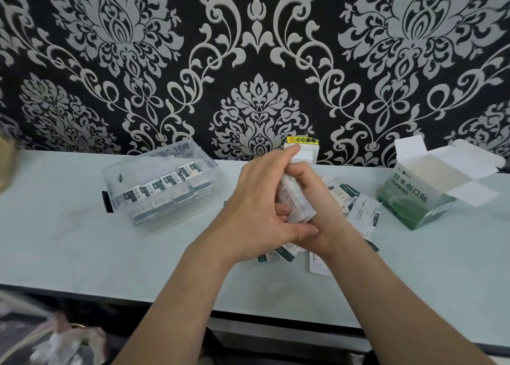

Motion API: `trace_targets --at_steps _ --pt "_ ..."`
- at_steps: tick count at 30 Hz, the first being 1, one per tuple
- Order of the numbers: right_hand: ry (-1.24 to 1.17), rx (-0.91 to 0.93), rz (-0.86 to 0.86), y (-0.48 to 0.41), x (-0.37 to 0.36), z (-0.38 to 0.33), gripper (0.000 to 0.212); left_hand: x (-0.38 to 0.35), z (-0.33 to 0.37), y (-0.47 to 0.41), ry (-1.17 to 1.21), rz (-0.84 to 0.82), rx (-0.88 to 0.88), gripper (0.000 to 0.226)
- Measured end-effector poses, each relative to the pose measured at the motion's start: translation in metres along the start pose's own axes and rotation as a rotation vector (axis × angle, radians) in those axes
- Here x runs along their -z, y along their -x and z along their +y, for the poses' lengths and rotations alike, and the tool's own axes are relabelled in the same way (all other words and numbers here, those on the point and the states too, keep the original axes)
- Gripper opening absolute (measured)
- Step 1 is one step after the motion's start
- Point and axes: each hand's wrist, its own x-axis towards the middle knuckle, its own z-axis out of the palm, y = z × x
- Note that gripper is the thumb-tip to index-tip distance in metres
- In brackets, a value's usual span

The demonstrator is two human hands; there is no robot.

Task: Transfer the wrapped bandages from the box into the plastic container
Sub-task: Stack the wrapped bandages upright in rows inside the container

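Wrapped bandages (294,199) stand clasped between left hand (259,204) and right hand (323,207), fingers curled round them.

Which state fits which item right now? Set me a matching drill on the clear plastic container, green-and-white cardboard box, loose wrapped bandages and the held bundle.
1 clear plastic container
2 green-and-white cardboard box
3 loose wrapped bandages
4 bundle of wrapped bandages

A flaps open, far right
B gripped by left hand and right hand
C scattered on pale table
D left side, packed rows inside

Pairs: 1-D, 2-A, 3-C, 4-B
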Motion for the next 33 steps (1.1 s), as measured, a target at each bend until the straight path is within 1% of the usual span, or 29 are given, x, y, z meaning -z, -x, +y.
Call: trace_targets --at_steps 2,4,8,10,13,15,18,20,23,28,31,33 --pt "0.006 -0.024 -0.001 -0.002 0.002 0.000 0.028 0.003 -0.005 -0.001 -0.068 0.023 -0.008 0.095" --pt "0.043 -0.059 -0.029 -0.003 0.004 0.001 0.021 0.006 -0.011 -0.001 -0.082 0.050 0.031 0.086" --pt "0.180 -0.128 -0.002 -0.003 0.006 0.001 0.010 0.007 -0.011 0.001 -0.061 0.020 0.092 0.092" --pt "0.224 -0.153 -0.005 0.000 0.004 -0.001 0.011 0.007 -0.011 0.001 -0.027 0.012 0.100 0.093" --pt "0.293 -0.146 -0.008 0.003 0.001 -0.003 0.013 0.009 -0.010 0.002 0.042 0.019 0.078 0.086" --pt "0.311 -0.149 -0.009 0.003 0.002 -0.003 0.012 0.012 -0.012 0.001 0.100 0.002 0.101 0.071" --pt "0.221 -0.163 -0.097 0.001 0.006 -0.004 0.012 0.023 -0.021 0.000 0.217 0.001 0.100 0.032" --pt "0.174 -0.170 -0.165 0.000 0.010 -0.005 0.014 0.030 -0.024 0.001 0.322 0.006 0.111 0.022" --pt "0.158 -0.191 -0.188 0.000 0.008 -0.007 0.018 0.032 -0.025 0.002 0.348 0.034 0.116 0.021" --pt "0.402 -0.141 -0.022 0.001 0.004 -0.009 0.024 0.037 -0.036 0.001 0.222 0.122 0.151 0.022" --pt "0.419 -0.147 -0.013 -0.001 0.001 -0.007 0.029 0.041 -0.037 0.004 0.150 0.117 0.151 0.021" --pt "0.404 -0.156 -0.001 -0.003 -0.002 -0.005 0.028 0.041 -0.039 0.005 0.082 0.070 0.151 0.013"
